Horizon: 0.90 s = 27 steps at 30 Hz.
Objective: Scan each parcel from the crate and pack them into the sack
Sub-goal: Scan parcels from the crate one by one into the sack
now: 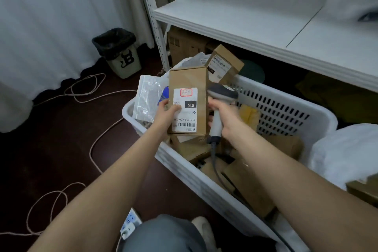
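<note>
My left hand [166, 115] grips a brown cardboard parcel [187, 80] upright over the white slotted crate [286, 108], its white shipping label [186, 108] facing me. To the parcel's right, my right hand [227, 118] holds the grey barcode scanner [219, 106] by its handle, head close beside the box. Its cable hangs down into the crate. Several more cardboard parcels [245, 182] lie in the crate, and another labelled box [224, 64] stands at the far end. The white sack [347, 153] sits at the right.
A white metal shelf [255, 18] overhangs the crate's far side, with cartons beneath it. A small bin [120, 55] with a black liner stands at the wall. Thin cables [88, 90] loop over the dark floor, and a power strip [129, 223] lies near my knee.
</note>
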Available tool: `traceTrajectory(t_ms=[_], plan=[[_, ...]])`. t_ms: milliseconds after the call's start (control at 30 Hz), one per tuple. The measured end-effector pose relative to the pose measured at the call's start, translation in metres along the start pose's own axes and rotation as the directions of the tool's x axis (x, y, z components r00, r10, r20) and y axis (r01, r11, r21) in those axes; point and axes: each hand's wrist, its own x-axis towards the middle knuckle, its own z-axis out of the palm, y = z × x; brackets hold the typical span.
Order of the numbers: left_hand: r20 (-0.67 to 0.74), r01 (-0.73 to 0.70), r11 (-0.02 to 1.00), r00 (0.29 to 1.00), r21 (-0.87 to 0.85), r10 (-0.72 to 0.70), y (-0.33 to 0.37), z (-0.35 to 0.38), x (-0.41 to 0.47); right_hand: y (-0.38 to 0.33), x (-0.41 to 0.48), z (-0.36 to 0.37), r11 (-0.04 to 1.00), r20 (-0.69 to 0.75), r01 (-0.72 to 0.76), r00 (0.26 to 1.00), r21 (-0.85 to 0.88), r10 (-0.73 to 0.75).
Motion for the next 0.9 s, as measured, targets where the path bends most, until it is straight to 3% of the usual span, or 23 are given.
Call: traceTrajectory(t_ms=[133,400,600,900], plan=[[0.136,-0.001,0.992,0.991,0.124,-0.016,0.017,0.019,-0.043,-0.025,-0.039,-0.041,0.999,-0.034,0.027,0.999,0.022,-0.026],[0.401,0.003,0.990,0.914,0.140,-0.060,0.060,0.076,-0.147,-0.073,-0.157,-0.141,0.983,-0.131,0.174,0.977,0.052,-0.166],[0.421,-0.123,0.988,0.904,0.092,0.074,0.067,0.143,-0.229,-0.073,-0.239,-0.219,0.957,-0.295,0.288,0.918,0.040,-0.264],[0.394,-0.256,0.959,0.899,0.119,0.191,0.019,0.223,-0.295,0.000,-0.297,-0.301,0.956,-0.436,0.261,0.851,-0.133,-0.293]])
